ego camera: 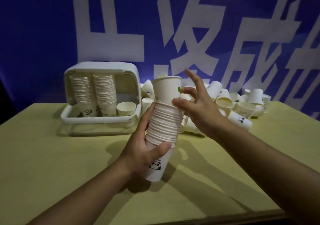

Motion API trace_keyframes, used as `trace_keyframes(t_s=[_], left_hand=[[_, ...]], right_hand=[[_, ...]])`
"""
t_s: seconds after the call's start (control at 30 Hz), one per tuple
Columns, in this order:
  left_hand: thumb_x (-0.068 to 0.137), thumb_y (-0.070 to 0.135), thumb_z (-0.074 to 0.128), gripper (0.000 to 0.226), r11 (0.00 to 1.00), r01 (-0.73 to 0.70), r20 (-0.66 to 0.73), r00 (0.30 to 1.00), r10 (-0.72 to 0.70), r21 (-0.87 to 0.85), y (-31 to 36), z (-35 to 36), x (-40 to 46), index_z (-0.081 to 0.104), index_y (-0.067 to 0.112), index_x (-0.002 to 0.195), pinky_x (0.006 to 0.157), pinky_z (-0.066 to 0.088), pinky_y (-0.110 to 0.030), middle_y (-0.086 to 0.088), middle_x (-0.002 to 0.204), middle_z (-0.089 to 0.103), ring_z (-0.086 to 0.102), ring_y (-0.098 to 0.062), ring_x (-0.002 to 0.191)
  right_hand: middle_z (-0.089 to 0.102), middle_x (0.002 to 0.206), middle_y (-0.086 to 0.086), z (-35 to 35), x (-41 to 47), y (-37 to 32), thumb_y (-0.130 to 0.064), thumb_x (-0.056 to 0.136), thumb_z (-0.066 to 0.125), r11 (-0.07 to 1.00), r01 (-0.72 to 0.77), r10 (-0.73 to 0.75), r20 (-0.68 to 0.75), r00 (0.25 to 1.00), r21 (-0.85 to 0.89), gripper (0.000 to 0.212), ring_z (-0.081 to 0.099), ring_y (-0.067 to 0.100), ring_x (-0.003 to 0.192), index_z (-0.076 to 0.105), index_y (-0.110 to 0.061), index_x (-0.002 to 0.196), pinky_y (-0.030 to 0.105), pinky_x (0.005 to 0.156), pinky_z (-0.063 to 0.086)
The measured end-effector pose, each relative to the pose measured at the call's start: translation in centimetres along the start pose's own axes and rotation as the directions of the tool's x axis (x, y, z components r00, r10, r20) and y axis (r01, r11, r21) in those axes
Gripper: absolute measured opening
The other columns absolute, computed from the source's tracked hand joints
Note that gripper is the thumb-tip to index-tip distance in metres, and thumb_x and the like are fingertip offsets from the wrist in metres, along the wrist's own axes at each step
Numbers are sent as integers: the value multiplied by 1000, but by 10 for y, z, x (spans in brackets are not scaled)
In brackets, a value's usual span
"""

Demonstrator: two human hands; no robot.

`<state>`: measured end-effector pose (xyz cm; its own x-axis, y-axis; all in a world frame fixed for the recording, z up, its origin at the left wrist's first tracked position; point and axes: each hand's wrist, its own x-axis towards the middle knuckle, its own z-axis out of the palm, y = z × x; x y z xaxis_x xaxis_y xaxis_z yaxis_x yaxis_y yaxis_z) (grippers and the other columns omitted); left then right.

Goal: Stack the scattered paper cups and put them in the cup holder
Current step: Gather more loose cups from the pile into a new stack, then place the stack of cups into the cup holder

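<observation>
Stacking is under way above the surface (52,155): the left hand (147,148) wraps its fingers and thumb round the lower part of a tall stack of cups (162,124), held up off the surface and tilted slightly, probably so the open top faces the other hand. The right hand (195,107) pinches the top cup (167,90) between thumb and a fingertip near where it enters the stack, the remaining fingers spread clear; this cup stands well proud of the others, so it looks only partly seated and likely needs pushing down.

Behind and to the left stands the cup holder (102,93), a white box with its lid raised, already holding two tall stacks and one lone cup beside them, leaving room for another column. To the right along the back lies the heap of loose cups (242,103), tumbled on their sides and upright, within easy reach of the right hand, so much of the task seems left
</observation>
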<state>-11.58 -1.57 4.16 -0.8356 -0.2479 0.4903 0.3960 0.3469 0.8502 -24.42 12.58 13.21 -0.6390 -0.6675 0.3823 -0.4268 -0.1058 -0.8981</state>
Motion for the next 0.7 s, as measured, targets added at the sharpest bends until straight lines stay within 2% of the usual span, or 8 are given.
trace_keyframes(t_s=[0.07, 0.17, 0.3, 0.4, 0.5, 0.57, 0.63, 0.7], left_hand=[[70, 46, 77, 100, 999, 16, -30, 999, -15, 33, -2, -20, -9, 19, 54, 151, 95, 54, -27, 23, 138, 55, 60, -8, 123], [69, 48, 76, 100, 997, 34, -149, 989, -24, 66, -1, -48, -19, 16, 59, 148, 98, 55, -30, 19, 139, 55, 59, -6, 124], [63, 48, 82, 119, 982, 119, -194, 977, -90, 147, 1, -86, -30, 2, 60, 152, 103, 52, -48, 7, 149, 47, 56, -11, 129], [60, 46, 85, 125, 961, 198, -130, 976, -174, 196, 0, -105, -38, -1, 64, 149, 103, 52, -44, 14, 151, 43, 56, -4, 128], [56, 44, 85, 118, 940, 256, -153, 962, -226, 224, 0, -114, -39, 10, 69, 143, 94, 58, -39, 7, 140, 53, 64, -9, 116], [54, 43, 85, 108, 931, 270, -207, 953, -222, 245, 2, -118, -34, 18, 71, 134, 85, 59, -29, 6, 131, 58, 67, -7, 108], [52, 43, 84, 103, 923, 266, -270, 944, -190, 279, 5, -121, -25, 20, 73, 127, 80, 57, -22, 9, 126, 58, 67, -3, 105], [53, 43, 86, 104, 923, 243, -301, 942, -150, 299, 7, -123, -11, 21, 66, 130, 85, 58, -27, 11, 127, 57, 66, -4, 107]], right_hand=[[49, 130, -8, 20, 6, 1, -34, 86, 73, 1000, 3, -1, 65, 998, -20, 62, 59, 14, 113, 44, -54, 137, 39, 92, 57], [61, 128, -6, 52, 9, 11, -37, 98, 54, 997, 77, -79, 61, 995, 29, 32, 62, 13, 114, 63, -37, 129, 45, 98, 55], [62, 128, -13, 97, 9, 36, -38, 96, 51, 986, 166, -163, 102, 981, -20, 33, 56, 5, 121, 67, -39, 125, 39, 101, 51], [64, 129, -8, 114, 20, 54, -28, 95, 53, 983, 150, -169, 201, 965, 105, 38, 61, 10, 118, 66, -28, 130, 37, 95, 55], [70, 119, 2, 119, 29, 83, -20, 95, 56, 936, -128, 18, 318, 948, 329, 40, 68, 21, 102, 61, -33, 133, 37, 80, 60], [68, 98, 10, 120, 28, 106, -12, 88, 62, 737, -425, 235, 390, 890, 526, 50, 65, 22, 80, 56, -23, 137, 33, 64, 55], [60, 87, 11, 118, 27, 124, -8, 77, 66, 562, -531, 353, 397, 847, 634, 60, 58, 21, 70, 54, -8, 135, 30, 56, 50], [59, 81, 8, 115, 27, 131, -9, 72, 69, 510, -542, 395, 378, 837, 668, 56, 57, 19, 65, 58, -6, 128, 29, 55, 49]])
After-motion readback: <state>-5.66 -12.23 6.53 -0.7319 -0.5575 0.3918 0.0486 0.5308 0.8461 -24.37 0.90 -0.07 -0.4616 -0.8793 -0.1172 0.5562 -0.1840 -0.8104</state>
